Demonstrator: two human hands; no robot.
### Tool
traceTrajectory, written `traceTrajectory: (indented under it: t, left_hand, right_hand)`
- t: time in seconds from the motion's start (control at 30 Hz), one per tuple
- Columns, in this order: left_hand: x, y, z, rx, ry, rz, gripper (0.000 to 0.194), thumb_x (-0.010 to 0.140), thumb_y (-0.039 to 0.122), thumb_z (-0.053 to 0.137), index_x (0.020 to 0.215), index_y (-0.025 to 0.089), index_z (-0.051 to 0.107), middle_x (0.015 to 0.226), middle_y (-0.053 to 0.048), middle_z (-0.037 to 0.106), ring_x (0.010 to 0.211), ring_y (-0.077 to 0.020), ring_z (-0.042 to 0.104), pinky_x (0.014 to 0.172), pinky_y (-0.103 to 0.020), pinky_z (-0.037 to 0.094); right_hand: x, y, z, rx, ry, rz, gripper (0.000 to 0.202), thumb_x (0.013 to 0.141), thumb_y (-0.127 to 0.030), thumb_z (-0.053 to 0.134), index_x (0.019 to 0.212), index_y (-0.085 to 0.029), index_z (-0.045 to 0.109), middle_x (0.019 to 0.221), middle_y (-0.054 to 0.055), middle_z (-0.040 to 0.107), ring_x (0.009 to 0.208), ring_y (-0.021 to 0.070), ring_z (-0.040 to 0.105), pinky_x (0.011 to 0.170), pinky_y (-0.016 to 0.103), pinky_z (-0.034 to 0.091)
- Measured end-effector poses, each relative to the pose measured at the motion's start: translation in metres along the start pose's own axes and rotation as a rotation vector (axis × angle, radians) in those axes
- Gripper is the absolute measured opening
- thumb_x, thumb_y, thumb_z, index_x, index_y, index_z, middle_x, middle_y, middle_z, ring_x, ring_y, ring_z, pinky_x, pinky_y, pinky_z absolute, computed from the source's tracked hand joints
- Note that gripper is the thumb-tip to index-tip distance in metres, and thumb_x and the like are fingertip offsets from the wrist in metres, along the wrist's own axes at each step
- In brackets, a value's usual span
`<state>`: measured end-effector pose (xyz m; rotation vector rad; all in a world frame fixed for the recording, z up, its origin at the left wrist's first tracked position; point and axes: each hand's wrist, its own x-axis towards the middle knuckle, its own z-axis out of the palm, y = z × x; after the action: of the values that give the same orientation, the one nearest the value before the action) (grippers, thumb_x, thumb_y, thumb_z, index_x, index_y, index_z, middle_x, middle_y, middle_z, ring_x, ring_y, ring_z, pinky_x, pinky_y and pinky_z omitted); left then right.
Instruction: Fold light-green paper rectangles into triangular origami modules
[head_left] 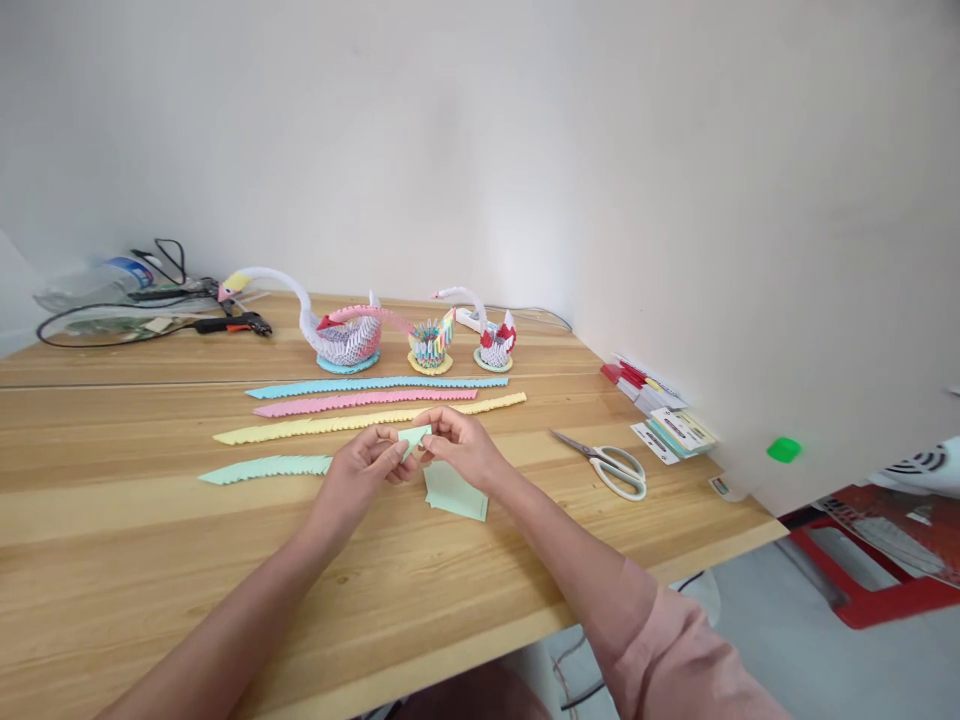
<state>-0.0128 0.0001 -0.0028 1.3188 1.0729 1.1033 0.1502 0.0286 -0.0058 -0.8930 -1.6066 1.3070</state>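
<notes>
Between my two hands is a small folded piece of light green paper (413, 438). My left hand (369, 459) pinches its left side, and my right hand (457, 441) grips its right side with thumb and fingers. Under my right wrist lie light green paper sheets (456, 496), partly covered by the hand. A row of folded green pieces (262, 468) stretches to the left, its right end hidden behind my left hand. Beyond my hands run similar rows in yellow (300, 428), pink (360, 402) and blue (375, 385).
Three folded-paper swans, a large white one (349, 340), a multicoloured one (431, 345) and a small one (495, 345), stand at the back. Scissors (616, 472) lie to the right, near paper packs (675, 432). Black-handled pliers (232, 324) and a cable sit back left.
</notes>
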Motion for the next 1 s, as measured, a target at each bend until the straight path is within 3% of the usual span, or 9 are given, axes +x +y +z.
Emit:
traceTrajectory:
  t: [0.2, 0.47, 0.77, 1.0]
  left_hand:
    - [-0.001, 0.001, 0.0, -0.128, -0.053, -0.027, 0.031, 0.079, 0.039, 0.059, 0.1, 0.019, 0.05, 0.065, 0.002, 0.062, 0.058, -0.0119, 0.054, 0.059, -0.025, 0.043]
    - [-0.001, 0.001, 0.001, -0.116, -0.107, -0.021, 0.043, 0.078, 0.038, 0.059, 0.114, 0.018, 0.047, 0.063, 0.003, 0.058, 0.059, -0.0116, 0.05, 0.061, -0.026, 0.04]
    - [0.004, -0.005, 0.003, 0.045, -0.002, 0.062, 0.042, 0.071, 0.036, 0.065, 0.106, 0.018, 0.051, 0.062, 0.005, 0.056, 0.059, -0.0115, 0.049, 0.058, -0.024, 0.038]
    - [0.001, 0.003, 0.003, -0.128, -0.113, -0.064, 0.051, 0.071, 0.036, 0.066, 0.114, 0.019, 0.045, 0.065, 0.002, 0.062, 0.058, -0.0131, 0.055, 0.058, -0.026, 0.042]
  right_hand:
    - [-0.002, -0.006, 0.001, -0.036, 0.028, -0.007, 0.02, 0.077, -0.026, 0.055, 0.095, -0.018, 0.059, 0.079, 0.0, 0.058, 0.068, 0.0099, 0.054, 0.062, 0.025, 0.05]
    - [-0.003, -0.008, 0.002, -0.167, 0.084, -0.032, 0.019, 0.077, -0.025, 0.051, 0.092, -0.018, 0.061, 0.071, -0.002, 0.056, 0.059, 0.008, 0.052, 0.059, 0.023, 0.048]
    - [-0.005, -0.011, 0.006, -0.439, 0.205, -0.125, 0.02, 0.074, -0.019, 0.049, 0.087, -0.018, 0.064, 0.061, -0.004, 0.052, 0.053, 0.0068, 0.046, 0.051, 0.017, 0.037]
    - [-0.006, -0.003, 0.011, -0.558, 0.243, -0.196, 0.025, 0.074, -0.015, 0.047, 0.092, -0.019, 0.063, 0.066, -0.003, 0.058, 0.059, 0.0091, 0.053, 0.059, 0.019, 0.041]
